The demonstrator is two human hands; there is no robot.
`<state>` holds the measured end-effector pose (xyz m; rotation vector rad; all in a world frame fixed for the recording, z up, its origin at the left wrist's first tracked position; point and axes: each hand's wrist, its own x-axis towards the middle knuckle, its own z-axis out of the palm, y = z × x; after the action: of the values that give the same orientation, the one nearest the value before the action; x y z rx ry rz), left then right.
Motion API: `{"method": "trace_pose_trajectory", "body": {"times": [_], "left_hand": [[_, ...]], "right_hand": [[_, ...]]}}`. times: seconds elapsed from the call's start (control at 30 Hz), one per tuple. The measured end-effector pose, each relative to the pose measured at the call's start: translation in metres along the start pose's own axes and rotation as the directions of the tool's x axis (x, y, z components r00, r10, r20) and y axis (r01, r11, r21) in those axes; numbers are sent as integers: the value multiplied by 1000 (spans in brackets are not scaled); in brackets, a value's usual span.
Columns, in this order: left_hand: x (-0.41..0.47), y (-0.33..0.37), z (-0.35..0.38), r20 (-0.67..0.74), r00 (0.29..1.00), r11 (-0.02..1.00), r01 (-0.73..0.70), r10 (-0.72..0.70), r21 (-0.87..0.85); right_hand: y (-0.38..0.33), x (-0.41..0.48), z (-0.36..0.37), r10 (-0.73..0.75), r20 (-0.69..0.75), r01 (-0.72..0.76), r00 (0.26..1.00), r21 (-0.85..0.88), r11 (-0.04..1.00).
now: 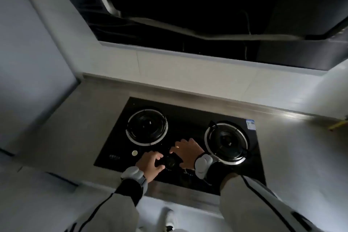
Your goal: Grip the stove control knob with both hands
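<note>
A black glass gas hob point(113, 156) is set into the grey counter, with a left burner point(146, 127) and a right burner point(227, 140). A round black knob point(171, 162) sits at the front middle of the hob. My left hand point(150, 164) grips the knob's left side, fingers curled over it and thumb against its lower edge. My right hand point(188, 153) is just right of the knob, its fingers spread over the glass and reaching the knob's upper edge. Both wrists wear white bands. The light is dim and details on the knob are blurred.
A black range hood point(207, 15) hangs above the hob at head height. A small pale disc point(134, 153) lies on the glass front left. A blue label point(250, 124) is stuck at the hob's back right corner. A yellow object point(338, 125) lies on the counter far right.
</note>
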<state>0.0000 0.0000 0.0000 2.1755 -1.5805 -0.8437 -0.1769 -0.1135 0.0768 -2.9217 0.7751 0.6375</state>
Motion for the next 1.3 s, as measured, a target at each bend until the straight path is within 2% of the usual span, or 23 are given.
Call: {"method": "trace_pose_trajectory", "body": {"times": [0.03,0.17,0.47,0.63,0.8,1.03,1.2,1.3], "left_hand": [[2,-1,4,6,1000,1000,3,-2,-15],[7,6,9,-2,998,997,65,-65,-38],[9,8,24,7,990,990,142,-142,-19],[10,-4,29,34,988,980,151,-148,-133],[4,-13,34,48,992,963,127,-119,-238],[12,-20,29,121,991,959,83,-52,-270],[19,-20,23,150,986,950,113,-72,-292],[16,-22,20,168,980,945,150,-104,-292]], "right_hand": [[0,3,2,-29,41,29,999,-17,999],[1,15,10,-96,50,97,994,-10,995],[1,42,-3,-268,112,282,957,-136,950],[6,54,1,-346,126,365,930,-183,913],[6,55,8,-305,115,320,945,-141,937],[3,53,15,-217,68,223,974,-119,967],[2,52,25,-183,12,183,983,-103,978],[-2,52,29,-184,25,185,983,-71,980]]}}
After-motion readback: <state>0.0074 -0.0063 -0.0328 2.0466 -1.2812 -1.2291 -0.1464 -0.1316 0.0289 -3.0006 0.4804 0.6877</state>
